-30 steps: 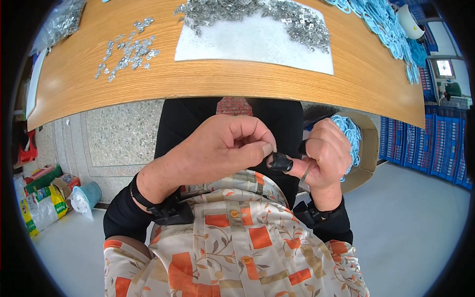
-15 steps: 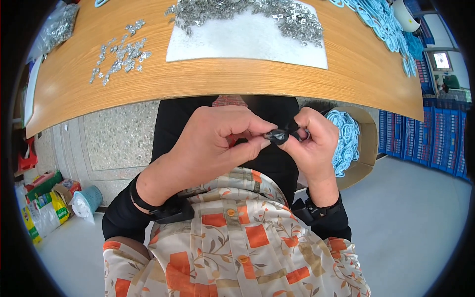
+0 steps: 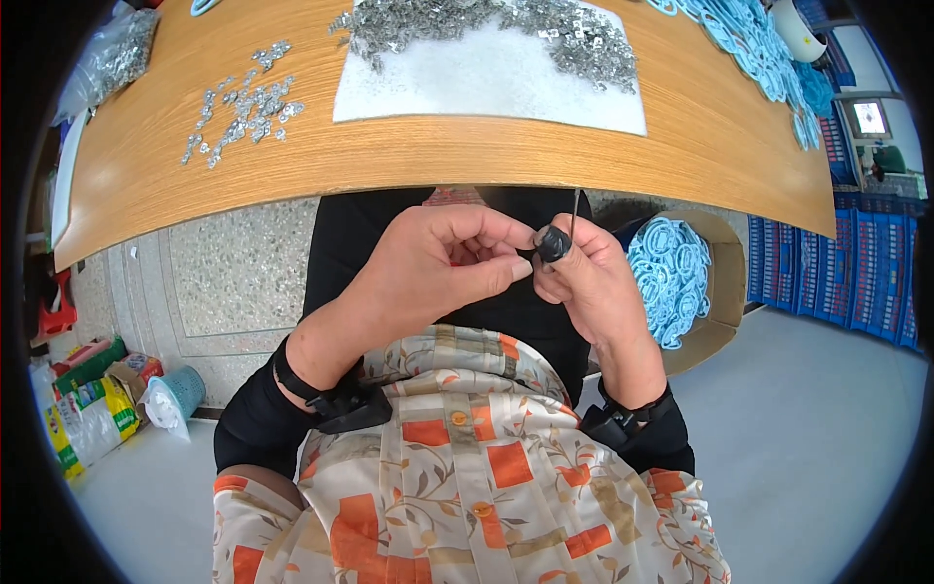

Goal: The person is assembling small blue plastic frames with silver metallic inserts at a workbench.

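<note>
Head cam, looking down: nearest is a cream shirt (image 3: 545, 487) with orange blocks and leafy sprigs, then black sleeves (image 3: 251, 425). The left hand (image 3: 413, 268) has its fingers half curled, thumb and index tips a bit apart; can't tell if anything's pinched in there. Right hand (image 3: 605, 282) is mostly closed, black wrap (image 3: 554, 244) around its thumb tip, right by the left fingertips. A thin dark strip (image 3: 575, 209) pokes up beside that thumb toward the bench edge, but I can't tell how firmly it's gripped.

Just past the right hand sits a cardboard box (image 3: 725, 292) of light-blue looped pieces (image 3: 671, 277). Farther up, the wooden bench (image 3: 243, 190) has loose silver bits (image 3: 251, 109) on the left, a white sheet (image 3: 477, 92) with a heap of small metal pieces (image 3: 409, 24), and more blue loops (image 3: 754, 54) piled far right.
</note>
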Tool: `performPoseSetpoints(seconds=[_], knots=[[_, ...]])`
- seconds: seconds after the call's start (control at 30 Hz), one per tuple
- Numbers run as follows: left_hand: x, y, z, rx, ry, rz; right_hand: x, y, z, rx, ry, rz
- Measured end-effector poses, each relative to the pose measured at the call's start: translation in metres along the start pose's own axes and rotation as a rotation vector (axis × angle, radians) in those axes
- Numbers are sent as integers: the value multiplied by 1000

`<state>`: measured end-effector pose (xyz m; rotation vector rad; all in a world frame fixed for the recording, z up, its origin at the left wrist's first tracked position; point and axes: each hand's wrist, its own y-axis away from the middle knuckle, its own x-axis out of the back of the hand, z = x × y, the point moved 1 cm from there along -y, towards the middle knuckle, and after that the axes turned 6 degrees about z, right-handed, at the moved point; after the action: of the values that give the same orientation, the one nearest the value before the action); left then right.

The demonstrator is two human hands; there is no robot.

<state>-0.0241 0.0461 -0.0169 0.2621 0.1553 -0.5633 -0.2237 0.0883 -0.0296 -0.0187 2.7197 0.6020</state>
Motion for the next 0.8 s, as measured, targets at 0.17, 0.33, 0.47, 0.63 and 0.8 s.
performPoseSetpoints(seconds=[0.17, 0.33, 0.47, 0.63, 0.8], knots=[[-3, -3, -12, 13, 48, -4, 0, 0, 5, -102, -150, -41], [-6, -2, -5, 10, 42, 7, 2, 0, 12, -109, -157, -25], [-5, -4, -13, 32, 6, 63, 3, 0, 17, -45, -98, 38], [-4, -5, -21, 55, -2, 71, 3, 1, 20, 12, -21, 72], [-8, -7, -23, 40, 63, 75, 5, 0, 22, -15, -94, 64]])
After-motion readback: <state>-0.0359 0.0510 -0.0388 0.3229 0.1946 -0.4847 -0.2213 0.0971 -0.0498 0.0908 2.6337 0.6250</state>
